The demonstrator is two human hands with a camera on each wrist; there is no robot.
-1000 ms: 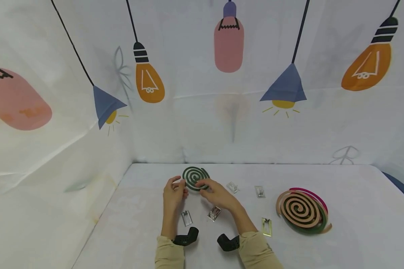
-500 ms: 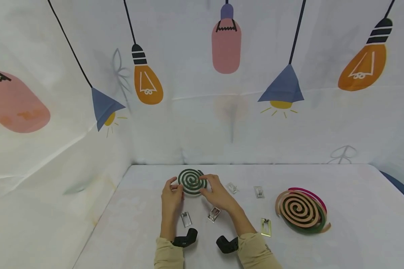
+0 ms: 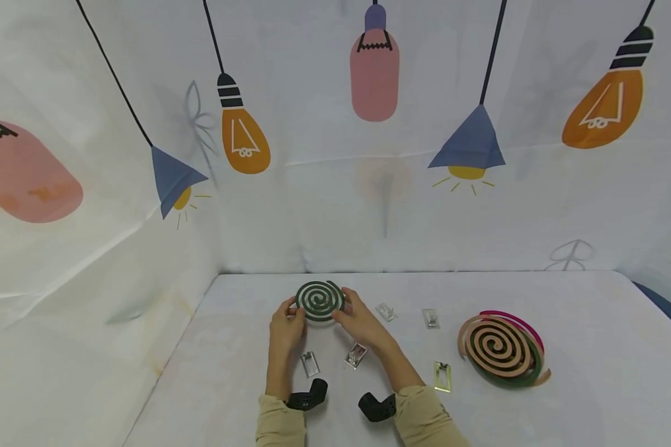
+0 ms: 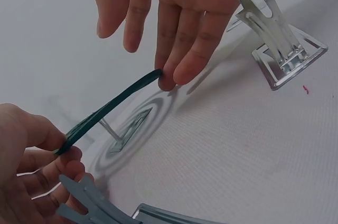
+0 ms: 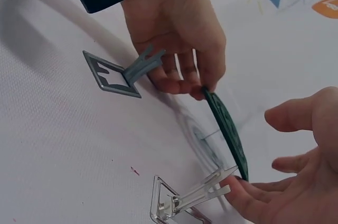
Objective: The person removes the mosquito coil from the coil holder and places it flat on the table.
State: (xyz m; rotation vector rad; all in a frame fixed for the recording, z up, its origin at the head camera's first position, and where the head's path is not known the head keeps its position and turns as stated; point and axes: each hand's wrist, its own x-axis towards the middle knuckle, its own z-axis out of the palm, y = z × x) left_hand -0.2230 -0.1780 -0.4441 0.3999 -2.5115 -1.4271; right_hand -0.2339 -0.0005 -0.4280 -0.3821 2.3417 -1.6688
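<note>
A green mosquito coil point(image 3: 320, 301) is held above the table near its back edge, and shows edge-on in the left wrist view. My left hand point(image 3: 287, 326) pinches its left edge between thumb and fingers. My right hand point(image 3: 363, 320) touches the opposite edge with extended fingertips; in the right wrist view its thumb stands apart from the coil point(image 5: 228, 131). Below the coil lies a metal coil stand point(image 4: 132, 129) with a raised prong. Whether the prong touches the coil I cannot tell. Nearer the wrists are two more silver stands point(image 3: 309, 364), their forked prongs bent up.
Several coils, tan, green and magenta, lie stacked point(image 3: 497, 347) on the right. A gold stand point(image 3: 442, 377) and silver stands point(image 3: 431, 318) lie between that pile and my right arm. A patterned cloth wall point(image 3: 335, 211) rises behind the white table point(image 3: 593, 397).
The right hand's fingers have shifted from over the coil's face to its right edge. The coil has moved slightly left and turned a little. The left hand keeps to its left edge.
</note>
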